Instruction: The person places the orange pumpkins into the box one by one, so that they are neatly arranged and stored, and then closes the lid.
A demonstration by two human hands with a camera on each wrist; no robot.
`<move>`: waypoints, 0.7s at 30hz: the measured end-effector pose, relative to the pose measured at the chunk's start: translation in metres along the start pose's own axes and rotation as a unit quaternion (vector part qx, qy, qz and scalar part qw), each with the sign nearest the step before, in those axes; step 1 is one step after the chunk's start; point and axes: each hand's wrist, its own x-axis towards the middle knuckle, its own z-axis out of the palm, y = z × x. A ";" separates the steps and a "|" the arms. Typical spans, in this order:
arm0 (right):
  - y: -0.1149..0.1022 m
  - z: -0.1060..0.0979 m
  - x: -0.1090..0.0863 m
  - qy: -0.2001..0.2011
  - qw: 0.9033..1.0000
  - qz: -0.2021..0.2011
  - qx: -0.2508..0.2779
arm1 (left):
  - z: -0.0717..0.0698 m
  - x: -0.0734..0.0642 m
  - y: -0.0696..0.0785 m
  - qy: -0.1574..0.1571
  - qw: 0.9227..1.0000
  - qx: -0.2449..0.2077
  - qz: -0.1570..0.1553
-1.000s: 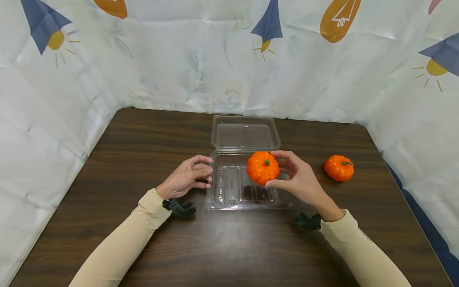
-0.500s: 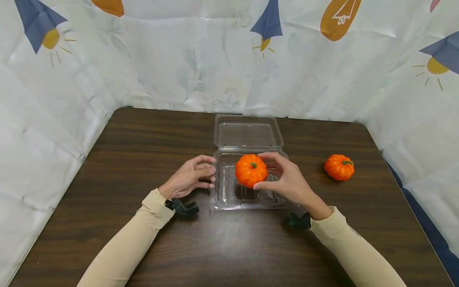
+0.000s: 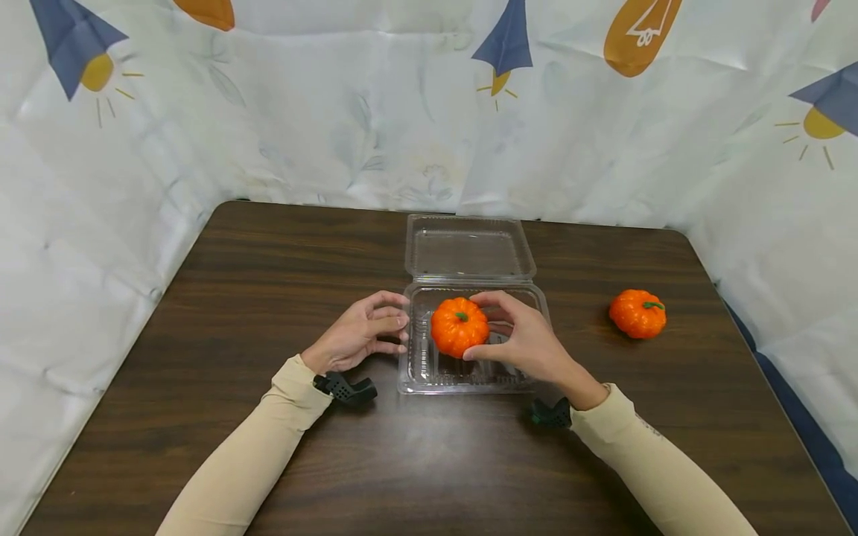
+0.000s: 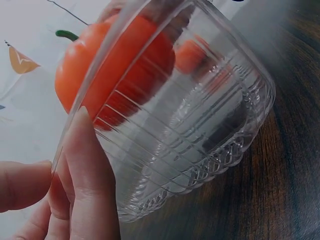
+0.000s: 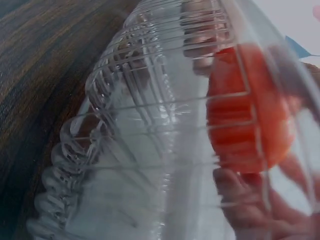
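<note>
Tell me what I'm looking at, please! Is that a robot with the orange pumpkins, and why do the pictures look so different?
No robot here, just a person using two bare hands. The wide picture comes from a camera on the person's head, looking forward and down. The two close-up pictures come from cameras on the wrists, so things look big and tilted.

On the brown table sits a clear plastic box with its lid open at the back. The left grip pinches the box's rim. The right grip holds one pumpkin over the box's lower half; I can't tell whether it touches the bottom. A second pumpkin lies on the table, off to the right.
</note>
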 end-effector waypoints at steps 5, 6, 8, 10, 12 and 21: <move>0.002 0.004 0.005 -0.015 1.000 0.012 -0.005 | 0.000 -0.001 -0.001 0.003 1.000 -0.002 -0.002; 0.003 0.005 0.006 -0.017 1.000 0.013 -0.009 | 0.000 -0.001 -0.001 0.003 1.000 -0.002 -0.002; 0.004 0.006 0.007 -0.019 1.000 0.016 -0.018 | 0.001 -0.001 -0.001 0.001 1.000 -0.004 -0.004; 0.004 0.006 0.008 -0.020 0.999 0.019 -0.026 | 0.001 0.000 0.000 0.001 1.000 -0.004 -0.005; 0.004 0.007 0.009 -0.024 0.999 0.024 -0.032 | 0.002 -0.001 0.000 0.001 1.000 -0.004 -0.007; 0.003 0.010 0.012 -0.049 0.997 0.021 -0.053 | 0.001 -0.002 0.000 0.003 1.000 -0.006 -0.009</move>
